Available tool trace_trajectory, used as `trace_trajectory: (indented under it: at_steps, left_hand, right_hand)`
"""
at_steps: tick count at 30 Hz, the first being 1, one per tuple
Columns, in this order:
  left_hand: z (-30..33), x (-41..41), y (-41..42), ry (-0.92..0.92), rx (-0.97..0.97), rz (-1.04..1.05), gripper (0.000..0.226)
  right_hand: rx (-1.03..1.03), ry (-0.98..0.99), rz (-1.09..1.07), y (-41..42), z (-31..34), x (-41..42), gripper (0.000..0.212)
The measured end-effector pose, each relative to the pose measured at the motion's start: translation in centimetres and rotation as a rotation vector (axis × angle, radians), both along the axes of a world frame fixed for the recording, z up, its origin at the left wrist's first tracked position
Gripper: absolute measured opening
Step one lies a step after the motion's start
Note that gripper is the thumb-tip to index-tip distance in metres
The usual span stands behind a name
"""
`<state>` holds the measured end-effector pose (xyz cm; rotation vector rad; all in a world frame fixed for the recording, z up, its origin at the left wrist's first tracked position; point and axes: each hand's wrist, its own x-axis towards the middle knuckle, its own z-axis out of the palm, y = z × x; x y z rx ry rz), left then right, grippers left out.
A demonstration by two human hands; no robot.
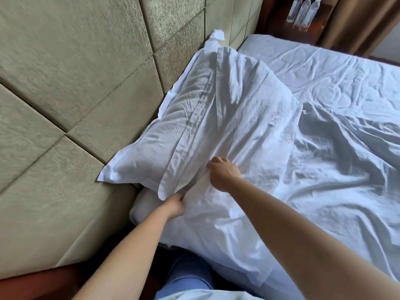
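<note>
A white pillow in a creased white pillowcase lies against the padded headboard at the head of the bed. A loose flap of the pillowcase hangs off its near end. My left hand grips the lower corner of that flap. My right hand sits on the pillow's near end with fingers curled into the fabric. A second white pillow lies under both hands at the bed's near edge.
A rumpled white duvet covers the bed to the right. The olive quilted headboard fills the left. Three clear water bottles stand on a dark wooden nightstand at the top, beside a brown curtain.
</note>
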<state>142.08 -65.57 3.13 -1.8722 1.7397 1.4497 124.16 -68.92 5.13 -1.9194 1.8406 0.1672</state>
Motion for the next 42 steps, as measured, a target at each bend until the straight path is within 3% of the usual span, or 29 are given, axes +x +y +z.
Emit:
trace_trajectory:
  at_steps: [5, 9, 12, 16, 18, 21, 23, 26, 29, 31, 34, 36, 38, 40, 42]
  left_hand:
    - [-1.8, 0.1, -1.3, 0.010, -0.126, 0.161, 0.014]
    - [-2.4, -0.3, -2.2, 0.011, -0.189, 0.197, 0.028]
    - [-2.3, -0.6, -3.0, -0.072, -0.327, 0.210, 0.033]
    - [-2.4, -0.8, -3.8, -0.052, -0.532, 0.171, 0.027]
    - [-2.6, -1.5, -3.8, 0.023, -0.457, 0.146, 0.015]
    - [-3.3, -3.1, -3.3, 0.203, -0.108, 0.143, 0.005]
    - [-3.2, -4.0, -3.1, 0.345, 0.090, 0.186, 0.019]
    - [-2.1, -4.6, -3.2, 0.304, 0.226, 0.133, 0.032]
    - [-2.0, -4.6, -3.0, 0.304, 0.256, 0.177, 0.073]
    - [-1.9, -5.0, -2.6, 0.373, 0.348, 0.273, 0.090]
    - [-0.8, -5.8, -2.0, 0.554, 0.624, 0.428, 0.054]
    - [-0.1, -6.6, -2.0, 0.568, 0.632, 0.607, 0.039]
    - [0.4, -7.1, -2.2, 0.577, 0.518, 0.732, 0.028]
    - [1.4, -7.0, -2.4, 0.568, 0.407, 0.722, 0.017]
    - [2.5, -5.9, -2.7, 0.543, 0.320, 0.646, 0.023]
  right_hand:
    - [-0.159, 0.080, 0.184, -0.6, -0.9, -0.2, 0.047]
    - [-0.170, 0.215, 0.377, -0.8, -1.7, -0.6, 0.047]
    - [-0.022, 0.281, 0.331, -1.2, -1.7, -0.6, 0.044]
    - [-0.055, 0.225, 0.251, -2.1, -1.1, -0.2, 0.043]
    - [0.044, 0.309, 0.332, -2.0, -0.9, -0.4, 0.042]
    - [0.134, 0.470, 0.427, -1.1, -1.1, -0.8, 0.031]
    - [0.084, 0.479, 0.430, -0.5, -1.0, -1.0, 0.024]
    - [0.002, 0.385, 0.364, 0.5, 0.0, -1.9, 0.024]
    - [-0.049, 0.267, 0.266, 1.6, 1.2, -3.0, 0.025]
    - [0.041, 0.213, 0.169, 2.1, 1.7, -3.8, 0.027]
    - [0.372, 0.217, 0.025, 2.4, 2.4, -5.5, 0.031]
    - [0.506, 0.186, -0.005, 2.6, 2.8, -6.2, 0.028]
    - [0.518, 0.059, -0.071, 2.9, 3.0, -6.0, 0.027]
    - [0.472, -0.016, -0.090, 3.1, 3.3, -4.9, 0.032]
    - [0.380, -0.012, -0.070, 3.4, 3.2, -3.6, 0.033]
